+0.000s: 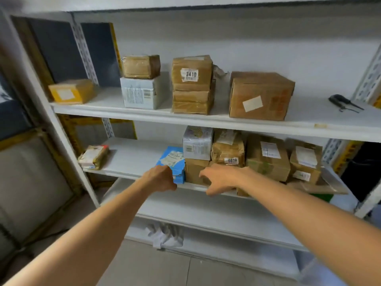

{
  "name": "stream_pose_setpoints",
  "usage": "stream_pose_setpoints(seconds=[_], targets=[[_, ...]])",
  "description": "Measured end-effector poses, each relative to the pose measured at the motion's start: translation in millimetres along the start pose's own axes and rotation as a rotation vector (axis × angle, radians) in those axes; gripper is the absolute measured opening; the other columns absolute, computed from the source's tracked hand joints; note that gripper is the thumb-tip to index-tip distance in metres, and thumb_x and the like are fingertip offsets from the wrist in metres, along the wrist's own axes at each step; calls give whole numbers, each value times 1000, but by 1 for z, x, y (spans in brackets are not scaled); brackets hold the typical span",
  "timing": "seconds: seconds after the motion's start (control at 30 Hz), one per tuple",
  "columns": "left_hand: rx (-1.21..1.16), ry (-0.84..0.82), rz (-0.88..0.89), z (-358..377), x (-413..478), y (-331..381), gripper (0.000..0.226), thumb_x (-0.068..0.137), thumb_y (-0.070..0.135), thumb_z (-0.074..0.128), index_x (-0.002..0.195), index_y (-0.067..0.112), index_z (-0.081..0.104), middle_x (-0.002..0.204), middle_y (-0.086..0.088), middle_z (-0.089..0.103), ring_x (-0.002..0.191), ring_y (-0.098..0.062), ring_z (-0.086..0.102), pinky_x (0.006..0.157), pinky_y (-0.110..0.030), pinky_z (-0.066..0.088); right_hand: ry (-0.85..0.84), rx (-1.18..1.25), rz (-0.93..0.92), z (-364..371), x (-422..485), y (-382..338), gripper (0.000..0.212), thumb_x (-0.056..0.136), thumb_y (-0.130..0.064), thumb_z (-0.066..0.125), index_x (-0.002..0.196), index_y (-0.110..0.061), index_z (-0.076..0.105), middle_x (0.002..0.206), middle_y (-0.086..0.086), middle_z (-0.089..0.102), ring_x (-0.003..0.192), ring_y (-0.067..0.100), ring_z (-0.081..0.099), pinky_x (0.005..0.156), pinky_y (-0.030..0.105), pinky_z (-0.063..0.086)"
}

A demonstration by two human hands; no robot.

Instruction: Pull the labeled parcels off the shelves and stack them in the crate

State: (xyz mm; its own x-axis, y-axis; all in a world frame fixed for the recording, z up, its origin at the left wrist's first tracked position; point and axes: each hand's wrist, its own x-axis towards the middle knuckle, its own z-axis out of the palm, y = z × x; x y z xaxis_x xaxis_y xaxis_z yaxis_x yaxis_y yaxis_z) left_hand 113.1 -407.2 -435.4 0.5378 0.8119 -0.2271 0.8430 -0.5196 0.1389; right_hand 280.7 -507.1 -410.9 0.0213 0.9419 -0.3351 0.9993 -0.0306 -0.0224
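Left hand (160,178) is at the front lip of the middle shelf (134,159), up against the near-left corner of the blue parcel (173,159). The fingers are curled under and hidden by the back of the hand, so I can't tell if they grip it. Right hand (220,178) is released with fingers spread loose, in front of the plain brown parcel (192,169) just right of the blue one; contact unclear.

Key relation: the blue parcel lies straight ahead of the left hand. Its long axis seems to run front to back into the shelf, with its right side against the brown parcel. The left hand is nearer, so probably a pull toward the body.

Behind, a white parcel (198,145) sits on the brown one. The parcel tagged 0038 (228,151) is beside it, with two more labeled brown boxes further right. A small parcel (93,156) sits well apart at the shelf's left end.

Upper shelf (309,120) holds more parcels, among them the stack tagged 0410 (192,83).

Crate not in view, contents unknown.
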Motion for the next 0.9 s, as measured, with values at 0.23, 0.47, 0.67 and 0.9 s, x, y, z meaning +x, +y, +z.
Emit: stream_pose_setpoints(seconds=[0.23,0.47,0.67,0.9], targets=[[-67,-35,-14,3,54,-70,41,86,36,66,122,16,60,115,-8,62,93,-21,61,81,-30,53,-10,25,37,13,82,-21,47,87,-34,60,127,-10,51,121,11,55,104,26,57,84,38,51],[-106,-129,-24,36,116,-120,39,85,36,68,118,16,63,115,-8,65,100,-24,62,86,-34,54,5,204,171,56,162,-24,40,88,-29,60,120,-9,48,121,10,50,103,24,50,78,34,44],[-155,-123,-44,36,180,-134,40,87,34,67,120,14,61,114,-8,64,92,-21,62,78,-29,52,67,280,188,61,238,-4,49,86,-28,60,130,-11,46,127,9,51,114,27,53,92,36,47],[-183,-108,-92,35,236,-141,42,86,36,67,121,16,60,115,-8,64,88,-20,56,77,-29,48,62,332,247,79,290,11,30,87,-22,59,112,-7,50,116,11,51,102,26,53,81,34,47]])
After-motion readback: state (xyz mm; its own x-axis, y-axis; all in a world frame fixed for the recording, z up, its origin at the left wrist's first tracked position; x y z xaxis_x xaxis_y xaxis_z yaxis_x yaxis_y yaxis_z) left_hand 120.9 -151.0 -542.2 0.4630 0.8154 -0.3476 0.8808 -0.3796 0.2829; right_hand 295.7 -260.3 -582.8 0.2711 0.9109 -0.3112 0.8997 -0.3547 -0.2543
